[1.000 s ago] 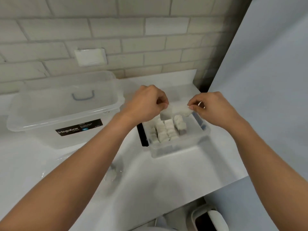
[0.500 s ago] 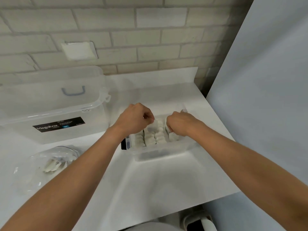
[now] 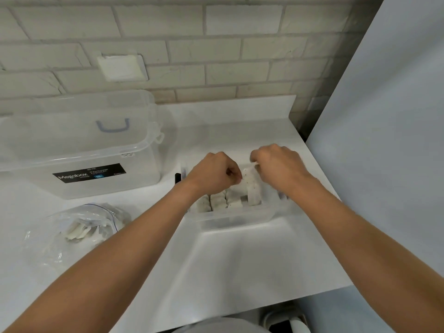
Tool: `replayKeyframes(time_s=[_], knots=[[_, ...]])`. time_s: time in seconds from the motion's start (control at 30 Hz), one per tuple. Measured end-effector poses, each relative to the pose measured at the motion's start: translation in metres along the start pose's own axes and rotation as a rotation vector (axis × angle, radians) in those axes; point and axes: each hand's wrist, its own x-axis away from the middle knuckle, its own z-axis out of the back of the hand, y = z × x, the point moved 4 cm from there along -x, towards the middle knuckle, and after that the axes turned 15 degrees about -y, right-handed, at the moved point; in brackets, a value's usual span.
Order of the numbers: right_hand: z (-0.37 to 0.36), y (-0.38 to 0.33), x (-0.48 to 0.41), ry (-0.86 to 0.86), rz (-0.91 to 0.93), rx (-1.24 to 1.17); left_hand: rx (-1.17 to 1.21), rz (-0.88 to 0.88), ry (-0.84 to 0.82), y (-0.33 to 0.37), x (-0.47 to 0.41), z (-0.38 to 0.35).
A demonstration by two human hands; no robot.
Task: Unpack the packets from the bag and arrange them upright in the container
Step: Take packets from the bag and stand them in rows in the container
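1. Head view: left hand (image 3: 213,175) and right hand (image 3: 276,168) each pinched a top corner of one packet (image 3: 252,188), standing it upright in the small container (image 3: 236,218).
2. Seating step seemed underway; rows beside it stood filled.
3. Next likely needed another packet from the bag (image 3: 79,230) on the worktop (image 3: 240,260).

The left hand (image 3: 211,174) and right hand (image 3: 276,169) cover the far half of the small clear container (image 3: 236,218), so the packets (image 3: 251,188) behind them and both hands' fingertips are hidden. Left of the container, the bag (image 3: 79,228) shows only blurred pale shapes inside; their count is unclear. Beyond the bag, the large storage box (image 3: 79,150) is cut by the left edge, its label's small print unreadable. Both forearms leave the picture's lower edge.
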Motion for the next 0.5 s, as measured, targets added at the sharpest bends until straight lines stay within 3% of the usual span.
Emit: replayKeyframes(time_s=[0.1, 0.2, 0.33, 0.5], knots=[[-0.002, 0.028, 0.019, 0.225, -0.094, -0.202, 0.049, -0.038, -0.064, 0.010, -0.014, -0.012], [-0.018, 0.043, 0.025, 0.174, -0.198, -0.333, 0.040, -0.031, -0.132, 0.018, -0.032, -0.026], [-0.028, 0.039, 0.029, 0.180, -0.197, -0.403, -0.017, 0.040, -0.195, 0.017, -0.054, -0.044], [-0.030, 0.037, 0.031, 0.178, -0.224, -0.451, -0.160, 0.161, -0.148, 0.009, -0.065, -0.057]])
